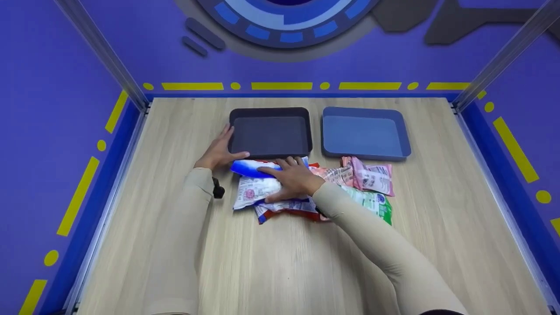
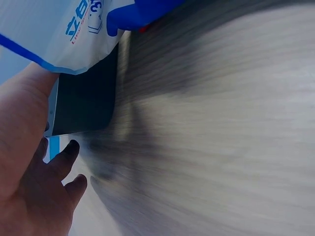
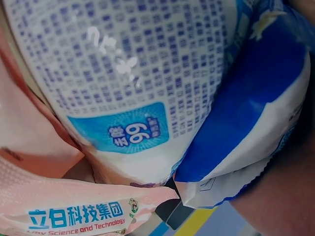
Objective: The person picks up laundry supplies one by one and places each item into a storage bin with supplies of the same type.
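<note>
My left hand [image 1: 218, 150] is at the left end of a dark tray [image 1: 270, 134], fingers stretched along its side and thumb near its front corner. In the left wrist view, part of a bag hangs over that thumb. My right hand [image 1: 296, 177] grips a blue-and-white detergent bag [image 1: 254, 187] from above, thumb and fingers spread across it. Printed text on this bag [image 2: 88, 37] faces the left wrist camera. Beneath it lies a red-and-blue bag [image 1: 288, 214], partly covered. The right wrist view shows the bag's printed face [image 3: 133, 64] very close, with most of the hand hidden.
A blue-grey tray [image 1: 364, 132] stands to the right of the dark one. Before it lie a pink bag [image 1: 375, 178], a peach-coloured bag [image 1: 334, 175] and a green-and-white bag [image 1: 376, 202], crowded together. Purple-blue panels [image 1: 280, 70] enclose the wooden tabletop [image 1: 271, 267].
</note>
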Motion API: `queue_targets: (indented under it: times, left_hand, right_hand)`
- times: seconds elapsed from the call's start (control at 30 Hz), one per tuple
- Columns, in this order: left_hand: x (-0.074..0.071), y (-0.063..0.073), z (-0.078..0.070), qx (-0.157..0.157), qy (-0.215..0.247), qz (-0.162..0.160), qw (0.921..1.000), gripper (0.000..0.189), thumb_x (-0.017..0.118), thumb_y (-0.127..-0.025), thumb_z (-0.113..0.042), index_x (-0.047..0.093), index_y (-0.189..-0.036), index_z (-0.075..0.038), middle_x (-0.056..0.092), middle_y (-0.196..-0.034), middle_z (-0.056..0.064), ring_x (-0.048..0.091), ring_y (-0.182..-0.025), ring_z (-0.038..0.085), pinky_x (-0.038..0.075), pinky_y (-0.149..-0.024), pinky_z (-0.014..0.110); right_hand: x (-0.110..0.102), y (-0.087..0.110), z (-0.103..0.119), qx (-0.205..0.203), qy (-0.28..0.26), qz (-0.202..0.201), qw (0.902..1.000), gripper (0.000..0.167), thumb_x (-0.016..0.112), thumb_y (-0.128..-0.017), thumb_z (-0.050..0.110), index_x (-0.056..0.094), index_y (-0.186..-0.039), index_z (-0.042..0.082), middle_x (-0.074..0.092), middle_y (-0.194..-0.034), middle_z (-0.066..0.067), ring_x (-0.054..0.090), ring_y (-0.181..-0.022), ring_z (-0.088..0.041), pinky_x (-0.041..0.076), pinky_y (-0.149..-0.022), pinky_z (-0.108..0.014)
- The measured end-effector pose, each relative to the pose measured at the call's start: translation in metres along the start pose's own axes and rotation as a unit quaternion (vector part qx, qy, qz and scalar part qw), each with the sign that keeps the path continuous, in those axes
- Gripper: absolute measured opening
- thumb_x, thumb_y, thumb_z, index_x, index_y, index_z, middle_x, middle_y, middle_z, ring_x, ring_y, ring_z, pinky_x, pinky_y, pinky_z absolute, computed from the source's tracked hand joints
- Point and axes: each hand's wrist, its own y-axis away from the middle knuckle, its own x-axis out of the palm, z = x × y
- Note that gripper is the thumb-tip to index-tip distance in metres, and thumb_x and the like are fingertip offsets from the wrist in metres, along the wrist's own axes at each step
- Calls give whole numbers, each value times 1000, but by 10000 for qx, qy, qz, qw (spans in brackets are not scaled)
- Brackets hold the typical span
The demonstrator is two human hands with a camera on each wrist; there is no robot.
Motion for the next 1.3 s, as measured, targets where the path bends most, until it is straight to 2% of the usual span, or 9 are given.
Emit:
queue_targets:
  times: [0.5, 1.07, 1.3]
  left_hand:
    - [3, 2, 1, 49, -6, -43, 10000, 115, 78, -85, -58, 10, -167, -15, -3, -174, 6, 3, -158, 33, 15, -126, 56]
    - [-1, 0, -1, -177, 16, 7, 9998, 111, 76, -88, -56, 8, -167, -19, -6, -174, 3, 1, -159, 31, 12, -126, 54]
    - [-1, -1, -2, -176, 69, 13, 9998, 111, 76, -88, -56, 8, -167, -19, -6, -174, 1, 1, -159, 30, 12, -127, 54]
  right_hand:
    - [2, -3, 1, 105, -144, 179, 9997, 98, 58, -79, 86, 16, -161, 53, 33, -163, -13, 28, -146, -43, 13, -120, -70]
    - [-1, -6, -2, -97, -356, -139, 9992, 87, 66, -86, 73, 27, -160, 50, 45, -154, -12, 35, -142, -44, 21, -116, -72]
    - [-1, -7, -2, -183, -338, -395, 9985, 83, 72, -87, 65, 33, -158, 48, 53, -146, -10, 42, -135, -40, 27, -113, -69]
